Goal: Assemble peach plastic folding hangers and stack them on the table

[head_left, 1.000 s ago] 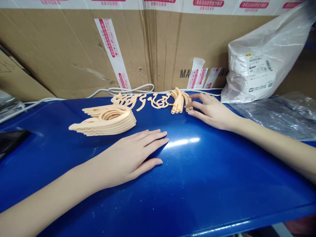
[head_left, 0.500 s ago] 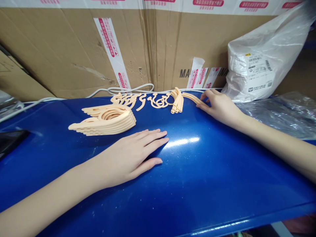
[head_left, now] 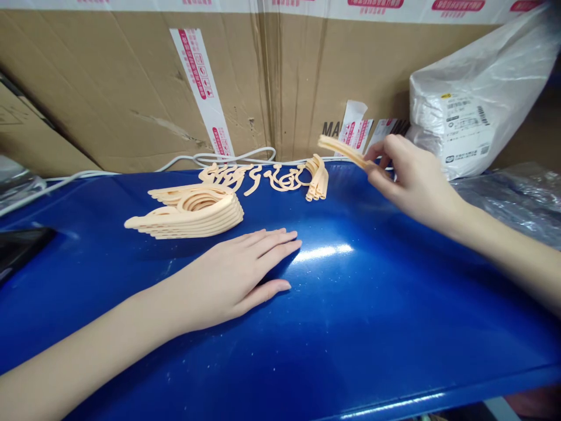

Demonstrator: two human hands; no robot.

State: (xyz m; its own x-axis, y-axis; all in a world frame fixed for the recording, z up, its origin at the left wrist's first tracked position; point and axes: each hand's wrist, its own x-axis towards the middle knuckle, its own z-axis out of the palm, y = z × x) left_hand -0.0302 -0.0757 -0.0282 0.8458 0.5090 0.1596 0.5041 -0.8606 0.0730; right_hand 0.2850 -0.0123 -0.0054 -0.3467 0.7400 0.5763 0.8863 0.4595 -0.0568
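Raised off the blue table (head_left: 350, 327), right hand (head_left: 416, 181) pinches a strip (head_left: 342, 147) upper right; left hand (head_left: 236, 275) lies flat, open, cardboard box (head_left: 131, 88) behind

One bag (head_left: 473, 76), perhaps six stacked cutouts (head_left: 193, 215)

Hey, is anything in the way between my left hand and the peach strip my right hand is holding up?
Nothing visible. The left hand lies flat on the blue table; the thin peach plastic strip is pinched in the right hand, raised, with only bare tabletop between them.
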